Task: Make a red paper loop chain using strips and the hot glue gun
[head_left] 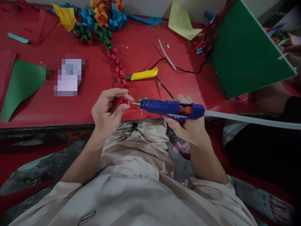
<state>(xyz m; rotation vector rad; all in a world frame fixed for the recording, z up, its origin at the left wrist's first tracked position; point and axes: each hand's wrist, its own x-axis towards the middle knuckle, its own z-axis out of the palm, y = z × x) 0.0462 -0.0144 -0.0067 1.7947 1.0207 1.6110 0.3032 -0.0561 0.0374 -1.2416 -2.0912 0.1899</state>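
My right hand (188, 124) is wrapped round the grip of a blue hot glue gun (160, 107), its nozzle pointing left. A long translucent glue stick (249, 120) sticks out of the gun's back end. With thumb and fingers, my left hand (108, 110) pinches the near end of a red paper chain (117, 67), right at the nozzle tip. From there the chain runs away from me over the red table, turning green, then orange and blue at the far side. Just beyond my hands a yellow box cutter (144, 74) lies beside the chain.
A green board (249, 50) leans at the right, near another person's arm (268, 97). Green paper (23, 81) and a blurred pale object (69, 77) lie left. A black cord (188, 71), a loose glue stick (166, 55) and yellow paper (182, 22) lie farther back.
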